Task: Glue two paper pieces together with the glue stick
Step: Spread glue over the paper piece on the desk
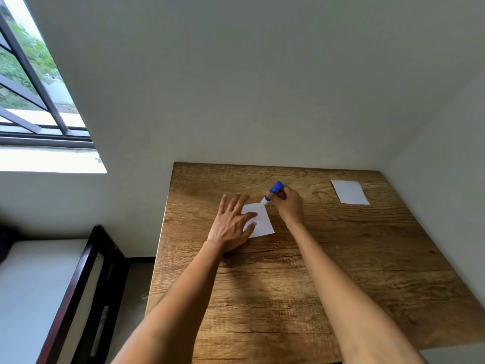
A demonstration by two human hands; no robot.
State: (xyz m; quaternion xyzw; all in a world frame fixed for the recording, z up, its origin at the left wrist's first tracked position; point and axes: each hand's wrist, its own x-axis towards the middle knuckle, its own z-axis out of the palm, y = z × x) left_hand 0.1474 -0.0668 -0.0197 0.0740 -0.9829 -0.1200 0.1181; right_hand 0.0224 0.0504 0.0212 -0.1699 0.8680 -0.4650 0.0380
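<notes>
A small white paper piece (263, 221) lies on the wooden table (328, 271) near its far middle. My left hand (232, 223) rests flat on the paper's left part, fingers spread and straight. My right hand (287, 203) grips a blue glue stick (273, 191), tilted, with its white tip touching the paper's far corner. A second white paper piece (349, 192) lies alone at the table's far right, away from both hands.
White walls close off the table's far and right sides. A dark-framed bed with a white mattress (39, 285) stands to the left of the table, below a barred window (34, 82).
</notes>
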